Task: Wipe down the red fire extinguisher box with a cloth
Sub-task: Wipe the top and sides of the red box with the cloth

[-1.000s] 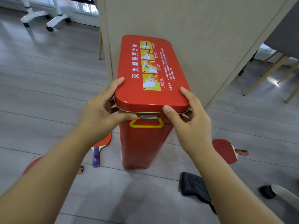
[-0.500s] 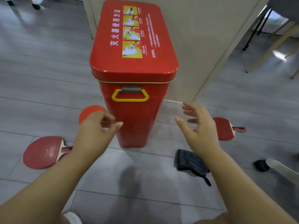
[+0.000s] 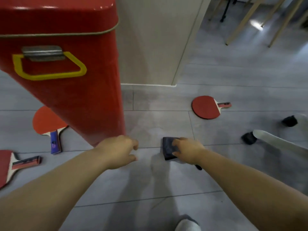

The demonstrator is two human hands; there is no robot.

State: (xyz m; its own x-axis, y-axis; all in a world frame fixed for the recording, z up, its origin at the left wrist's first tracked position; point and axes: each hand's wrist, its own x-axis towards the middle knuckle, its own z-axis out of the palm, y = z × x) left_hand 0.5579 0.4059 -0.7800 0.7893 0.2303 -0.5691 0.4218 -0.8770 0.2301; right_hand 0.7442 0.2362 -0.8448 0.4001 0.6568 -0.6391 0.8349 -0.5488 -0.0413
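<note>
The red fire extinguisher box (image 3: 80,90) stands on the grey floor at the upper left, lid shut, with a yellow handle (image 3: 48,69) on its near face. A dark folded cloth (image 3: 169,148) lies on the floor to its right. My right hand (image 3: 187,150) lies on top of the cloth, fingers curled over its right part, and the cloth still rests on the floor. My left hand (image 3: 120,151) hovers low by the box's bottom corner, fingers loosely bent, holding nothing.
Table tennis paddles lie around: one (image 3: 207,107) at the right, one (image 3: 48,125) partly behind the box, one (image 3: 11,164) at the left edge. A beige partition (image 3: 155,40) stands behind the box. Chair legs (image 3: 243,22) at the top right. Dark castors (image 3: 249,138) at the right.
Both hands let go of the box lid and dropped to the floor. My right hand came down onto the cloth. My view moved lower and closer.
</note>
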